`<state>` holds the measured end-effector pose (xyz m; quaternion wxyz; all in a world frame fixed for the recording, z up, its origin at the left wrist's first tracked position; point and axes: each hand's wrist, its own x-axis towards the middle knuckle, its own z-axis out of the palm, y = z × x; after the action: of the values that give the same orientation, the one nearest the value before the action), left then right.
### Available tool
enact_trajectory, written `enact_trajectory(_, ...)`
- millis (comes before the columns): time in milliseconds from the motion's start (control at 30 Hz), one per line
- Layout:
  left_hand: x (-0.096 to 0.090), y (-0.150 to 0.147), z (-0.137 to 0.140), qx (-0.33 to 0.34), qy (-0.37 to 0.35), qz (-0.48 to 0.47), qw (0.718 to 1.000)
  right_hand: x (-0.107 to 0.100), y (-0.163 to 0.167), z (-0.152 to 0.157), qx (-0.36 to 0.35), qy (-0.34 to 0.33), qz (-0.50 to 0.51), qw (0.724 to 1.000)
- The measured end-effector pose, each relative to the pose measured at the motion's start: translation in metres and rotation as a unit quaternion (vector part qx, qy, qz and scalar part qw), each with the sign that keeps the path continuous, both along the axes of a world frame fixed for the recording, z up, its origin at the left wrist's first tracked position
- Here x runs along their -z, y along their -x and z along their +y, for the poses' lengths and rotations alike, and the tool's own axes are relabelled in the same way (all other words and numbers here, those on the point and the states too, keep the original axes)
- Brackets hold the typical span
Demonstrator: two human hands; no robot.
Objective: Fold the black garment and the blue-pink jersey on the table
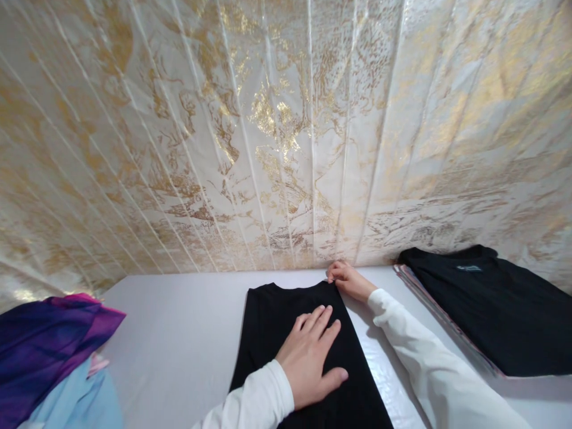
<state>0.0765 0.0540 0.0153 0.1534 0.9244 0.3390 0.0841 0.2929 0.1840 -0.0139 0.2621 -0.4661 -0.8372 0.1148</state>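
Note:
A black shirt (268, 322) lies folded into a long, narrow shape on the white table, its neckline at the far end. My left hand (310, 357) rests palm down on the shirt, fingers spread and thumb out to the right. At the shirt's far right corner, my right hand (348, 279) has its fingertips closed on the fabric edge. The near end of the shirt runs out of view at the bottom.
To the right stands a stack of folded shirts (496, 310) with a black one on top. A loose pile of purple and pink cloth (53, 345) and light blue cloth (80, 399) is at the left. A gold-patterned white curtain (286, 149) hangs behind the white table (179, 333).

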Motion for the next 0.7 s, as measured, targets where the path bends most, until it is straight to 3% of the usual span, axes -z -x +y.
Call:
enact_trajectory(333, 0.006, 0.000, 0.008, -0.027, 0.008, -0.006, 1.000, -0.003, 0.008, -0.003, 0.029, -0.060, -0.080, 0.995)
enact_trajectory(500, 0.007, 0.003, 0.012, -0.066, -0.002, 0.005, 0.998, -0.008, 0.010, -0.009, 0.011, -0.059, -0.077, 0.995)
enact_trajectory(700, 0.002, -0.001, 0.009, -0.042, -0.008, 0.007, 0.999, -0.013, 0.016, -0.013, -0.024, -0.035, -0.066, 0.997)
